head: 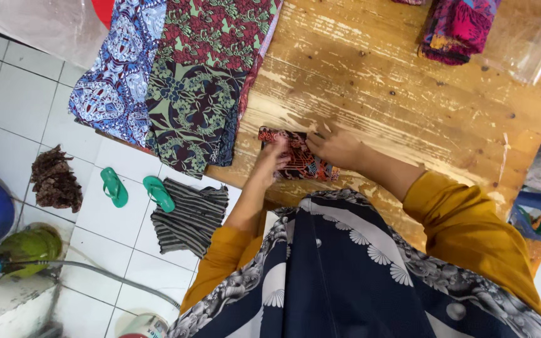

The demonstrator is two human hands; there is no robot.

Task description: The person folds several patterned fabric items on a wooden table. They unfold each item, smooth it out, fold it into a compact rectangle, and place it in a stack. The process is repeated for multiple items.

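Closest in, the person wears a navy cloth with white fan and flower prints over mustard-yellow sleeves, and both arms reach forward onto the worn wooden counter [408, 94]. The left hand [272, 161] and right hand [336, 147] lie palm-down on a small folded batik cloth [298, 159], red-orange with a dark, almost black pattern. It is a compact, flat oblong near the counter's near edge, directly under the fingers. Its long axis runs roughly from the left hand toward the right, tilted slightly so the right end sits nearer the person. The left fingers [277, 147] are held together and pressed flat on its left end; the right fingers [320, 133] are slightly spread, pressing along its far edge. Neither hand is pinching anything.

Beyond the left hand, three printed fabrics hang over the counter's edge: a dark green and maroon leaf print [192, 116], a maroon floral [217, 31] above it, and a blue and white one [117, 69] beside them. Far past the right hand sits a folded pink and magenta cloth [458, 28].

Down on the white tiled floor [14, 100], left of the left hand, lie green flip-flops [136, 189] and a striped grey cloth [189, 216].
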